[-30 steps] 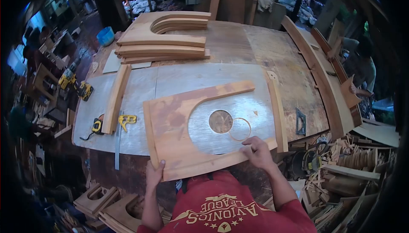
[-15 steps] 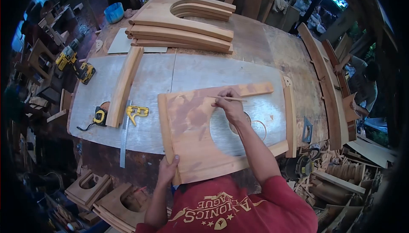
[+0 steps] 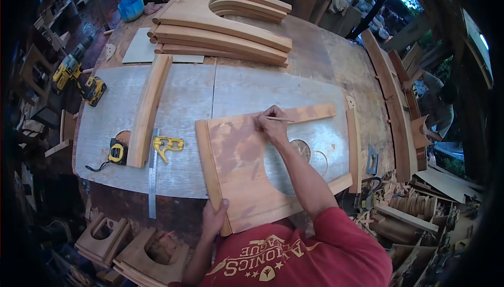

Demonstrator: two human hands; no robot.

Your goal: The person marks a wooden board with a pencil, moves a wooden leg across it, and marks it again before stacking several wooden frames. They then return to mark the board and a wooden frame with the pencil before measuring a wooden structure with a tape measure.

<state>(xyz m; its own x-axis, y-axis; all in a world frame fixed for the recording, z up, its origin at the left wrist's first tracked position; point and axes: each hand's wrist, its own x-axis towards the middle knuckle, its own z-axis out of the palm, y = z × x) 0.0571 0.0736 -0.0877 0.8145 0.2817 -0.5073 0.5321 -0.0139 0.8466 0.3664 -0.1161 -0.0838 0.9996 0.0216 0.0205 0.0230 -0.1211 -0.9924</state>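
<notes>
A U-shaped wooden panel (image 3: 247,182) with darker purplish-brown patches lies tilted at the front of the worktable, its rounded cutout facing right. My left hand (image 3: 214,217) is closed around its lower left corner, thumb on top of the edge strip. Near the panel's upper arm, my right hand (image 3: 272,124) pinches a thin tan pencil (image 3: 283,119), resting against the patched surface. The pencil's tip is hidden by the fingers. Left of the panel lie a yellow-headed combination square (image 3: 169,145), a tape measure (image 3: 117,152) and a long wooden bar (image 3: 150,111).
Similar cut panels (image 3: 220,37) are stacked at the table's back. Cordless drills (image 3: 79,79) sit at the left edge, a blue container (image 3: 130,7) behind. A long board (image 3: 391,103) stands along the right side, where another person (image 3: 438,103) works. Wood scraps (image 3: 415,208) fill the lower right.
My right hand has shifted slightly left and up along the panel with the pencil, fingers now lower over the surface. My left hand keeps its hold on the corner. The camera view has shifted slightly.
</notes>
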